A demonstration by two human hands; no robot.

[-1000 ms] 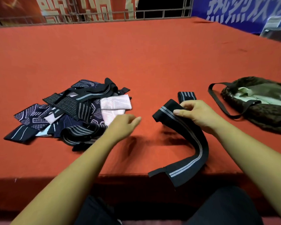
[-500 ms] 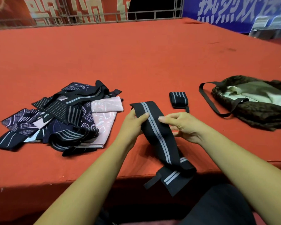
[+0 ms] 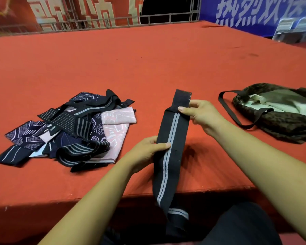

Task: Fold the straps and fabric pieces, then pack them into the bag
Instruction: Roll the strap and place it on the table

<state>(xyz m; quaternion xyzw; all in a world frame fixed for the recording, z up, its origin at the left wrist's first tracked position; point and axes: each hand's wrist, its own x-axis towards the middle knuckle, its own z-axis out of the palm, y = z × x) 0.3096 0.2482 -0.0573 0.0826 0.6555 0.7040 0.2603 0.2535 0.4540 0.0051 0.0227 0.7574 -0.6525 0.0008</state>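
My left hand [image 3: 147,152] and right hand [image 3: 202,115] pinch the striped strap [image 3: 173,137]; I judge it limp, light, best held near its ends.

Bare forearms [image 3: 263,165] run to the left hand [image 3: 145,152] and right hand [image 3: 201,115], with black trousers [image 3: 237,227] over the lap.

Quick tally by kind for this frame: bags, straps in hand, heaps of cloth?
bag: 1
strap, held in both hands: 1
heap of straps and cloth: 1, pieces too tangled to count
Total: 3
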